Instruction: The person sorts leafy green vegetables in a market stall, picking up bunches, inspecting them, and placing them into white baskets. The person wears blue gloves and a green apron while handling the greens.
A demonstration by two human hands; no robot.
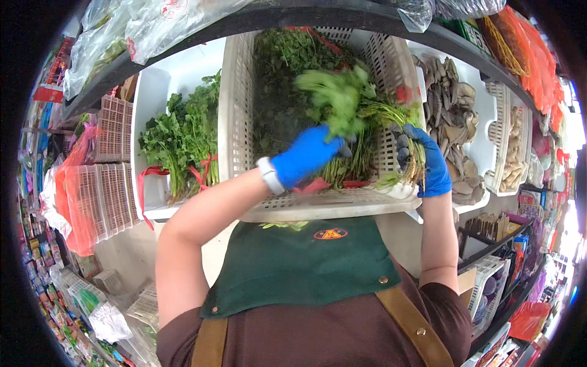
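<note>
Keep the right hand clamped on the herb bunch roots while the left hand, closed on its leaves, strips gently over the white crate.

Blue gloves cover each hand; white wristband, green apron, brown shirt, tan straps.

Leafy green herb bunch, roots rightward, lifted over white slatted crate.

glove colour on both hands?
Blue on the left hand and right hand; the head view shows it clearly.
</note>
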